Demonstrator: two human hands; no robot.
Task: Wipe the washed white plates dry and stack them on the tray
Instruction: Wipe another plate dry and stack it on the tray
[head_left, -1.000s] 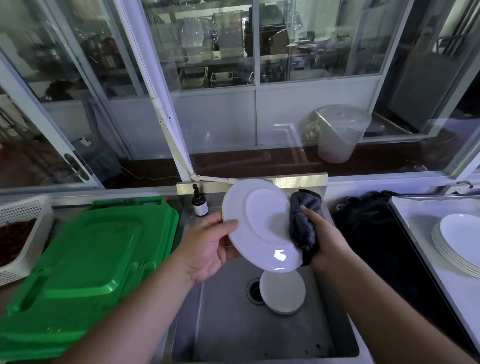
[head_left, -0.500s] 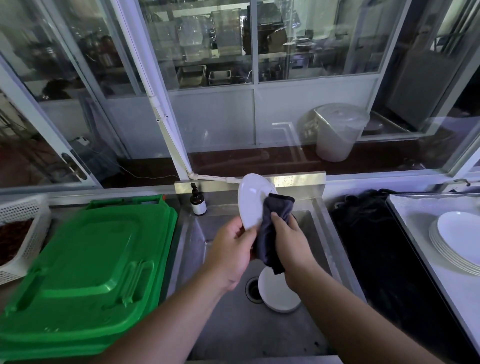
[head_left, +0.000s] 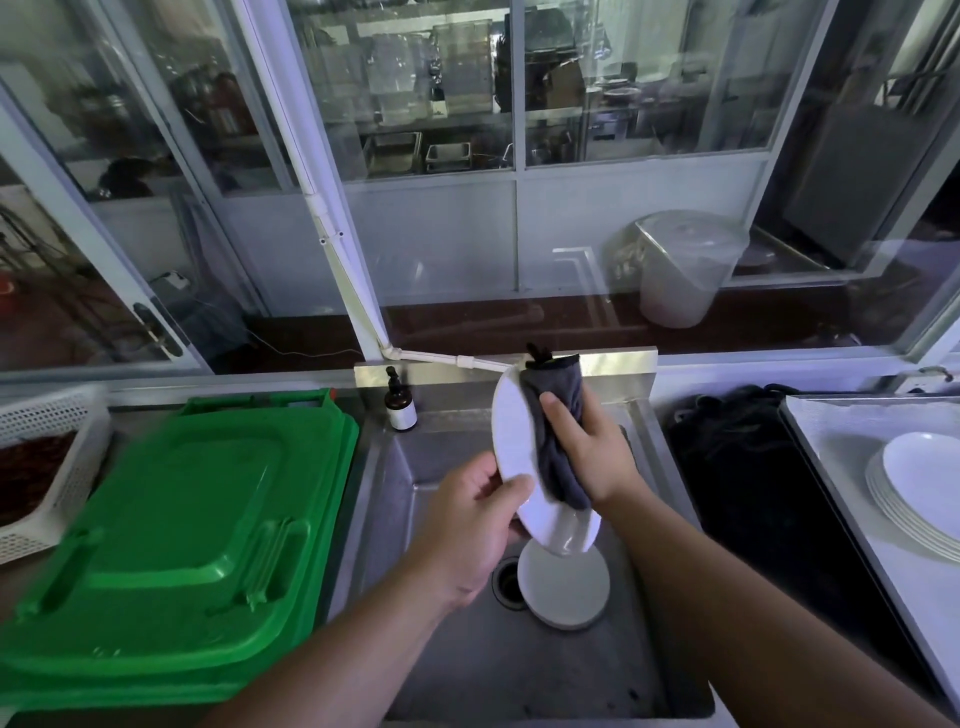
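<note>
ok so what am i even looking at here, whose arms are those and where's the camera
There is no machine here. The camera sits on a person's head and looks forward and down, so the two arms are that person's own.

The left hand grips a white plate by its lower edge, holding it tilted over a steel sink. The right hand presses a dark grey cloth against the plate to wipe it.

In the sink another white plate lies by the drain. To the right, a stack of plates sits on a tray. To the left are green lids, a white basket and a small brown pump bottle.
</note>
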